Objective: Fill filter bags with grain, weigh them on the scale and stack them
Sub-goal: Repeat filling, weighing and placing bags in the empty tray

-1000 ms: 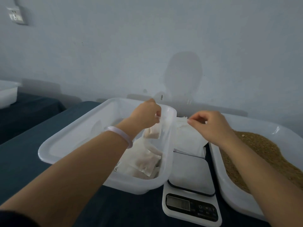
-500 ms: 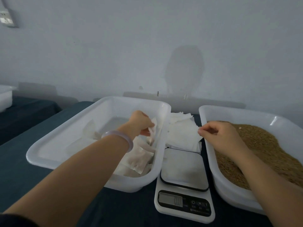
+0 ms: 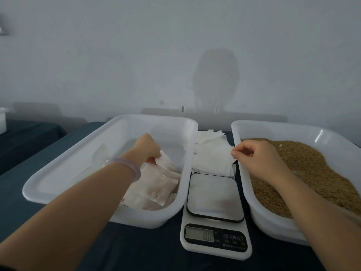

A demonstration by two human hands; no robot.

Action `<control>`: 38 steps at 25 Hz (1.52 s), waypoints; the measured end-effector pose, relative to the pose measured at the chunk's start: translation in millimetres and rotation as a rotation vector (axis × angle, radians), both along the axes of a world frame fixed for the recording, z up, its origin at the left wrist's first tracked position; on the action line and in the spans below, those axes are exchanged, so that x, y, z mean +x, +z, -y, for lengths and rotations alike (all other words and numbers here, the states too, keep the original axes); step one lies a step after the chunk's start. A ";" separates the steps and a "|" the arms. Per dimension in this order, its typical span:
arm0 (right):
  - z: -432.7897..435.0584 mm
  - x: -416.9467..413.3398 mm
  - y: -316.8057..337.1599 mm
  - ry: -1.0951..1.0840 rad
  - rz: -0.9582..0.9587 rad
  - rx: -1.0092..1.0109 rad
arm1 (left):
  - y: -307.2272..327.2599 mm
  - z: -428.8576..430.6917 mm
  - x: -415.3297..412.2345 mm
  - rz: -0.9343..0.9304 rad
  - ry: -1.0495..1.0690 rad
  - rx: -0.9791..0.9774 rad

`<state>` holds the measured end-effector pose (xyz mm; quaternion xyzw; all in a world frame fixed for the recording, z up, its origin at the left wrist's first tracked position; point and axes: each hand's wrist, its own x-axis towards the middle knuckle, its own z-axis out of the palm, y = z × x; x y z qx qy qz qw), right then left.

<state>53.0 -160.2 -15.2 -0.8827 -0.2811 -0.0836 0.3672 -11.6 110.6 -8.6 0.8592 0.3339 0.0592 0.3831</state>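
Head view: the left hand [image 3: 147,148] grips a filled bag [image 3: 166,165] on the stack in the left tray [image 3: 78,157]. The right hand [image 3: 254,155] pinches a corner of an empty filter bag [image 3: 213,159] lying behind the scale [image 3: 214,196]. Best to lay the filled bag flat and lift only one empty sheet before reaching for the grain [image 3: 312,169].

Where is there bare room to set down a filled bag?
Free: the left tray's floor left of the filled bags, and the scale platform. Crowded: its right end by the left hand, the empty bags behind the scale, the grain tray.
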 end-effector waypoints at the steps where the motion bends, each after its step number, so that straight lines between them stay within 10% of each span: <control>1: -0.4 -2.7 2.2 0.001 -0.008 -0.013 | 3.0 2.5 0.1 -0.004 -0.034 0.133; 7: -47.3 8.8 26.1 0.005 -0.026 -0.367 | 6.4 65.3 10.1 0.112 -0.538 0.578; 13: -108.9 36.9 -13.2 0.032 -0.277 -0.935 | -12.5 67.0 6.3 0.182 -0.516 0.598; 38: -94.8 42.0 -39.3 0.044 -0.550 -0.751 | -25.6 64.4 10.4 0.327 -0.453 0.474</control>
